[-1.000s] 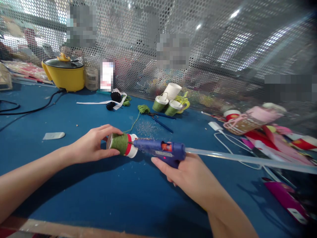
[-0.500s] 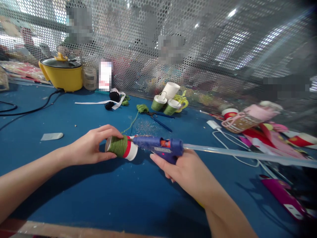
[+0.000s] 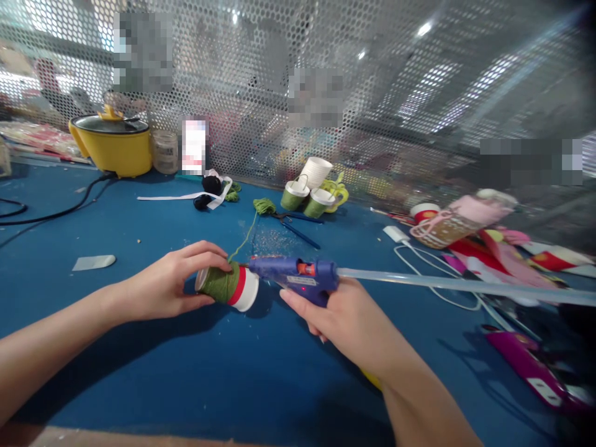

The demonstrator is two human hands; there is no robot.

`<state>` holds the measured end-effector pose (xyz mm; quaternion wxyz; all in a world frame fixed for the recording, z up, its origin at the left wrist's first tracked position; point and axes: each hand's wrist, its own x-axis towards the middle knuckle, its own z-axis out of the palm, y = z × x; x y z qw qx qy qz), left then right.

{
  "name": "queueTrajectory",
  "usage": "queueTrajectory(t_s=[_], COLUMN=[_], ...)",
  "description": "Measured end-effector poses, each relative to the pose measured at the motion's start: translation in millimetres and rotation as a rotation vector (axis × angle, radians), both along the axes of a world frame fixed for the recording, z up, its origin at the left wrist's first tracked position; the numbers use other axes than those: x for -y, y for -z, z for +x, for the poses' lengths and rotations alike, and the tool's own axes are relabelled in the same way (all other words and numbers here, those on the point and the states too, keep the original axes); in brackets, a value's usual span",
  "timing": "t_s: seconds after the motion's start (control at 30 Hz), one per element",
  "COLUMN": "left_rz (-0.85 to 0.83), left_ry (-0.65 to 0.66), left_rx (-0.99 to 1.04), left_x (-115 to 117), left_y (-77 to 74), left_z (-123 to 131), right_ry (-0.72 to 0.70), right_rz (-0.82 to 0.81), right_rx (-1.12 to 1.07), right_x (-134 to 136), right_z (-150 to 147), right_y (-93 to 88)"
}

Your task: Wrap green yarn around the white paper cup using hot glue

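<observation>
My left hand (image 3: 170, 284) grips a paper cup (image 3: 228, 287) lying on its side, wound with green yarn, its red band and white rim pointing right. My right hand (image 3: 347, 320) holds a blue hot glue gun (image 3: 298, 277) whose nozzle touches the cup at the edge of the yarn. A long clear glue stick (image 3: 442, 284) juts from the back of the gun to the right. A green yarn strand (image 3: 246, 239) runs from the cup to a small yarn ball (image 3: 264, 206) farther back.
The blue table (image 3: 233, 372) carries yarn-wrapped cups (image 3: 307, 197), a white cup, scissors (image 3: 298, 226), a yellow cooker (image 3: 112, 144) with a black cord, a jar, ribbon, a white charger cable (image 3: 419, 261) and colourful craft items at right. A perforated metal screen stands behind.
Both hands with cup and glue gun have shifted slightly down and left in view; the cup's rim is tilted a little lower. The grips are unchanged.
</observation>
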<state>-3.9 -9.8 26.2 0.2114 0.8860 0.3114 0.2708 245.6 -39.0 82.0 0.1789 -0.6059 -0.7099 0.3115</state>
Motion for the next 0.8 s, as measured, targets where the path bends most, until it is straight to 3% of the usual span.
queueTrajectory(t_s=[0.3,0.5,0.8], left_rz=[0.014,0.023,0.017], left_ry=[-0.003,0.013,0.013], left_rx=[-0.021,-0.007,0.000], left_x=[2.8,2.1,1.7], left_y=[-1.1,1.0,3.1], left_z=[1.5,1.0,1.1], right_ry=[0.041,0.052,0.035], right_rz=[-0.032,-0.148,-0.089], right_rx=[-0.006,-0.033,-0.049], right_x=[0.1,0.9,2.4], right_z=[-0.6,0.7,2.5], right_y=[-0.6,-6.0,-3.1])
